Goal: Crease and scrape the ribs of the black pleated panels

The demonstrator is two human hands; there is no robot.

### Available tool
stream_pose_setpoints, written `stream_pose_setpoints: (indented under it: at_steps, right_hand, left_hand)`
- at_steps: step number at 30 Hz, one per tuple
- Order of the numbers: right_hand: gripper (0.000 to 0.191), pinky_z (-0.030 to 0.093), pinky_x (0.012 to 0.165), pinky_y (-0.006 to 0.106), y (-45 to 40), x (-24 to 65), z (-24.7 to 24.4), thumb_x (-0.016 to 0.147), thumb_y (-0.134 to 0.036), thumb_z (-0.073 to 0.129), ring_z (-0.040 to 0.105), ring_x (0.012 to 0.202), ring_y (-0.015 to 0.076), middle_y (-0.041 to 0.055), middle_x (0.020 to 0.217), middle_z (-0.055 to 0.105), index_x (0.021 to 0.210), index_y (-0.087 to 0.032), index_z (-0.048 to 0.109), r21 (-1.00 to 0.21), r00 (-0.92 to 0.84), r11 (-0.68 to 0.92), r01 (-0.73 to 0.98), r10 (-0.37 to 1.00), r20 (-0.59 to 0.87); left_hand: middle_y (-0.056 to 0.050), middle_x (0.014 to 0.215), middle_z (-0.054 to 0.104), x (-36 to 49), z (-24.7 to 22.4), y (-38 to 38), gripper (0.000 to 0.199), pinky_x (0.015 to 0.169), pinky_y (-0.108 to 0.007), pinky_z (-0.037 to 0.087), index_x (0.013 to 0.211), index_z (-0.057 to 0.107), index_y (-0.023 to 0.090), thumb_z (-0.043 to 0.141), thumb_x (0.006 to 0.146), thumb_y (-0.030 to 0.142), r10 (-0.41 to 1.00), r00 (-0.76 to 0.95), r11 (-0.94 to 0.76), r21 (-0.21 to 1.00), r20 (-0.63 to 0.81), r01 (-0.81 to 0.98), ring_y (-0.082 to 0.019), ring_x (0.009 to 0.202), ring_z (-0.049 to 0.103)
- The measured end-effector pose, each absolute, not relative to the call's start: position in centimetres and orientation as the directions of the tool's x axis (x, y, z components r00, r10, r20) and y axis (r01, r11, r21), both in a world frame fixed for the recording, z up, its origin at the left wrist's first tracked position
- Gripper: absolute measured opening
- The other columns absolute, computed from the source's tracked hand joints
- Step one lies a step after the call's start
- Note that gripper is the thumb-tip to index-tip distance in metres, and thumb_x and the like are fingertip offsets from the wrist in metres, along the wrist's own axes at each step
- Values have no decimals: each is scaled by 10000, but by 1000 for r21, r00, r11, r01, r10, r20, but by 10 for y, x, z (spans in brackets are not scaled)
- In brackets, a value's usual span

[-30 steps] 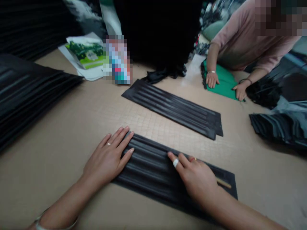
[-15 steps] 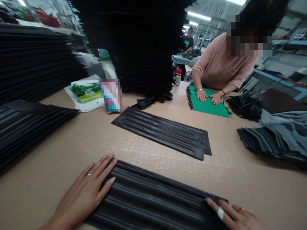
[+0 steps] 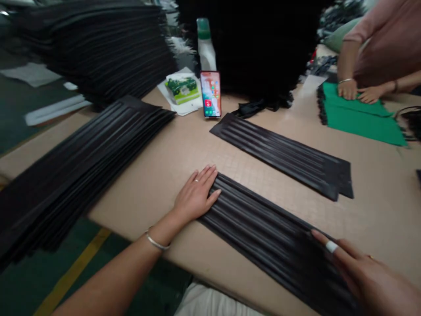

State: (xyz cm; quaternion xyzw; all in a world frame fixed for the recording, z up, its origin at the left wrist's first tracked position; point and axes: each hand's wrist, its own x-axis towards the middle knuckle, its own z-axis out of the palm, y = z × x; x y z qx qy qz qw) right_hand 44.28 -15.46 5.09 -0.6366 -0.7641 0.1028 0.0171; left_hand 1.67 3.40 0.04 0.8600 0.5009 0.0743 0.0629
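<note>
A long black ridged panel point(image 3: 263, 219), leather-like in its sheen, lies slantwise on the table before me. My left hand point(image 3: 195, 195) rests flat across its left end, fingers stretched out and the thumb on the surface. At the other end, my right hand point(image 3: 365, 263) lies with its index finger extended along the panel near the far edge. That finger has a white band round it; the right thumb is hidden. Farther back lie similar black panels point(image 3: 279, 151), overlapping and slightly out of line.
A thick stack of black panels point(image 3: 98, 145) overhangs the table's left edge. Tall dark stacks point(image 3: 263, 48) stand behind a phone point(image 3: 211, 94), a green-capped bottle point(image 3: 206, 50) and a green packet point(image 3: 182, 90). At right, a co-worker's hands press green fabric point(image 3: 362, 118).
My view has swung left and down, so the scene sits farther right and the table's near edge shows. Both hands stay at the panel's ends.
</note>
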Motion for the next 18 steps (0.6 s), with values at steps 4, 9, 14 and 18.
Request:
stream_pose_setpoints:
  at_steps: [4, 9, 14, 18]
  right_hand:
    - [498, 565, 670, 327, -66, 332, 49, 1085, -301, 312, 717, 809, 206, 95, 1227, 660, 1557, -316, 468, -247, -331, 283, 927, 926, -181]
    - [474, 474, 729, 290, 11, 242, 58, 1098, -275, 313, 688, 898, 190, 70, 1194, 656, 1536, -297, 492, -270, -437, 378, 885, 875, -208]
    - [425, 421, 737, 275, 43, 215, 69, 1094, -256, 340, 667, 896, 176, 60, 1084, 688, 1460, -263, 557, -230, -504, 454, 861, 825, -256]
    - [344, 425, 807, 268, 61, 213, 80, 1064, -231, 411, 671, 954, 181, 82, 1082, 724, 1290, -211, 670, -245, -546, 489, 837, 773, -324]
  left_hand:
    - [-139, 1711, 249, 14, 2, 34, 742, 1305, -474, 210, 1618, 293, 111, 385, 1044, 573, 869, 495, -486, 227, 18, 844, -267, 1606, 184]
    - [-145, 1730, 177, 8, 2, 34, 840, 1316, -435, 155, 1634, 237, 100, 366, 1024, 662, 828, 560, -542, 228, -19, 809, -260, 1619, 114]
    - [-144, 1730, 175, 7, 2, 34, 848, 1317, -427, 132, 1633, 231, 94, 371, 1020, 664, 831, 556, -544, 211, 3, 812, -258, 1619, 116]
    - [-153, 1725, 195, 8, 3, 33, 835, 1313, -441, 148, 1627, 245, 93, 375, 1021, 652, 825, 565, -555, 211, 18, 805, -272, 1613, 148]
